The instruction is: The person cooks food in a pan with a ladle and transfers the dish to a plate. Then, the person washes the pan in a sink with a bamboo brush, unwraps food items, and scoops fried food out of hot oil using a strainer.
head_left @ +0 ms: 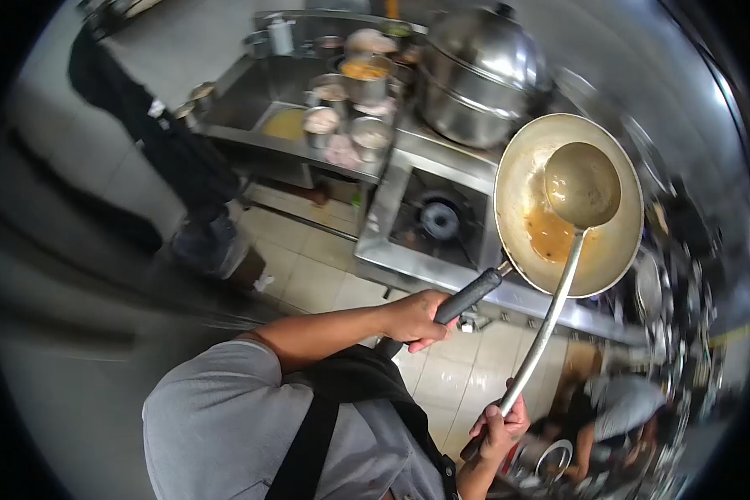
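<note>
My left hand (421, 320) is wrapped round the black handle of a frying pan (517, 167), which is held out over the stove. A thin pool of brown liquid (548, 233) lies in the pan. In my right hand (504, 423) is the long metal handle of a ladle (587, 185). The ladle's large round bowl sits within the pan's rim and overlaps its upper right part in this view. To the left of the pan, a gas burner (439, 219) shows with nothing on it.
A large lidded steamer pot (482, 75) stands behind the burner. Several metal containers of food (365, 83) crowd the steel counter beside a sink (258, 117). At lower right another person (625, 408) bends near a metal pot (553, 457).
</note>
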Tool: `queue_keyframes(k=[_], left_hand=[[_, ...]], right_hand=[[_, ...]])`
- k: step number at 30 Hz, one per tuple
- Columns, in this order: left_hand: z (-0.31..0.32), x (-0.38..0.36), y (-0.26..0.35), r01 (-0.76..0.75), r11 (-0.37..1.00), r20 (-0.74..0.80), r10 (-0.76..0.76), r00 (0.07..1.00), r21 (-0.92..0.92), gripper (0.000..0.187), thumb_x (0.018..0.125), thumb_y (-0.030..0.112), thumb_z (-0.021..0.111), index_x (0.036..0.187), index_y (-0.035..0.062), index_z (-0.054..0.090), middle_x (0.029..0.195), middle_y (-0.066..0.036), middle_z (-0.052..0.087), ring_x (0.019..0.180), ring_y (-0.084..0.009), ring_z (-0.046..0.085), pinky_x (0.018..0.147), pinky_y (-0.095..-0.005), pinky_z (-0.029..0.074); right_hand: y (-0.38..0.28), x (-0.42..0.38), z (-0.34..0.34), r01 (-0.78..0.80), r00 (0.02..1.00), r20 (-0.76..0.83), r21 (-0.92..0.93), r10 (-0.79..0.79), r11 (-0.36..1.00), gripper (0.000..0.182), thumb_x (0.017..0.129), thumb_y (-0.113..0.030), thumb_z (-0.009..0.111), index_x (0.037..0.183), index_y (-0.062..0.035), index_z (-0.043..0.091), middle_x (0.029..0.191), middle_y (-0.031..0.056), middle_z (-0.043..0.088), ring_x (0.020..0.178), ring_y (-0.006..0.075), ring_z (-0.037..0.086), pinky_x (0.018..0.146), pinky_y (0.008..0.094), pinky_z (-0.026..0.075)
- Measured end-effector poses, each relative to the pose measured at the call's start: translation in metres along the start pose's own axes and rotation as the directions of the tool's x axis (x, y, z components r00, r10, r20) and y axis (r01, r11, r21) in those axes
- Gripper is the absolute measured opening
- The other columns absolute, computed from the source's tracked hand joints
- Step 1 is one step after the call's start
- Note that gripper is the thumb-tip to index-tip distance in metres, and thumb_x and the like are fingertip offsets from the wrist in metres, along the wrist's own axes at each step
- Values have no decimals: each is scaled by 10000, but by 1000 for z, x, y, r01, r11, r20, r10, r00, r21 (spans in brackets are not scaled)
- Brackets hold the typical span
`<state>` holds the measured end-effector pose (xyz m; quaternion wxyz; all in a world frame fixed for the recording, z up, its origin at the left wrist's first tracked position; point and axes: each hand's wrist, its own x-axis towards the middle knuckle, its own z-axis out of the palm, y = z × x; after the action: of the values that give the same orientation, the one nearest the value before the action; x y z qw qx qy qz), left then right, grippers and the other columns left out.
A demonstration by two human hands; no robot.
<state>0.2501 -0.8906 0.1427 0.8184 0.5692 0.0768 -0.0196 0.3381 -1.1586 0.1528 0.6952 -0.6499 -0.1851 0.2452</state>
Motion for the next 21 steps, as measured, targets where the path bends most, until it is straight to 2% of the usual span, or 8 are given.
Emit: queue_keyframes(k=[5, 9, 13, 14, 15, 17, 19, 21], left_hand=[[-46, -10, 15, -120, 992, -240, 105, 965, -47, 205, 783, 26, 594, 877, 53, 415, 504, -24, 444, 359, -123, 480, 342, -270, 370], [-77, -30, 38, -246, 963, -446, 172, 878, -114, 194, 811, 29, 592, 880, 54, 412, 520, -32, 443, 361, -132, 461, 346, -275, 357], [-113, -45, 53, -357, 923, -679, 170, 714, -144, 192, 806, -3, 580, 897, 43, 418, 518, -28, 426, 352, -141, 451, 339, -274, 347], [-127, -51, 51, -387, 910, -721, 166, 673, -151, 192, 805, -8, 580, 899, 41, 420, 518, -26, 423, 351, -142, 449, 338, -273, 346], [-141, -56, 50, -420, 895, -759, 167, 630, -151, 193, 803, -13, 580, 902, 38, 423, 517, -24, 421, 349, -143, 447, 337, -271, 344], [-167, -70, 55, -462, 878, -832, 159, 531, -127, 190, 798, -4, 593, 892, 44, 435, 519, -23, 422, 348, -141, 440, 334, -270, 341], [-203, -88, 57, -487, 866, -879, 141, 455, -113, 189, 792, -2, 596, 884, 48, 438, 521, -23, 427, 352, -138, 441, 335, -271, 341], [-249, -114, 61, -429, 898, -917, 88, 389, -96, 193, 781, -1, 598, 878, 48, 438, 525, -25, 435, 358, -136, 441, 337, -270, 341]], right_hand=[[-12, 101, 32, -148, 932, 353, 171, 80, 974, 507, 737, -55, 642, 1185, 115, 475, 533, 43, 505, 338, 109, 447, 318, 210, 337], [-23, 179, 83, -214, 815, 572, 162, 85, 963, 472, 743, -23, 619, 1181, 102, 499, 518, 49, 515, 333, 116, 450, 325, 213, 336], [-24, 247, 142, -318, 635, 762, 112, 124, 941, 465, 764, 22, 562, 1219, 74, 479, 536, 59, 527, 334, 119, 454, 328, 221, 359], [-22, 257, 158, -328, 607, 786, 113, 117, 938, 491, 770, -54, 598, 1219, 88, 460, 525, 57, 490, 302, 128, 421, 299, 227, 352], [-19, 270, 172, -374, 558, 822, 131, 110, 918, 487, 770, -47, 588, 1222, 81, 461, 533, 57, 476, 306, 133, 421, 294, 235, 354], [-20, 290, 202, -465, 508, 847, 117, 156, 878, 476, 769, -38, 577, 1219, 75, 469, 527, 51, 468, 310, 138, 427, 291, 239, 355], [-18, 310, 235, -482, 484, 860, 108, 162, 870, 466, 770, -27, 572, 1214, 72, 476, 539, 57, 481, 310, 139, 424, 295, 238, 359], [-19, 323, 277, -449, 484, 855, 58, 188, 891, 459, 775, -5, 561, 1221, 63, 478, 560, 58, 502, 325, 135, 436, 312, 237, 372]])
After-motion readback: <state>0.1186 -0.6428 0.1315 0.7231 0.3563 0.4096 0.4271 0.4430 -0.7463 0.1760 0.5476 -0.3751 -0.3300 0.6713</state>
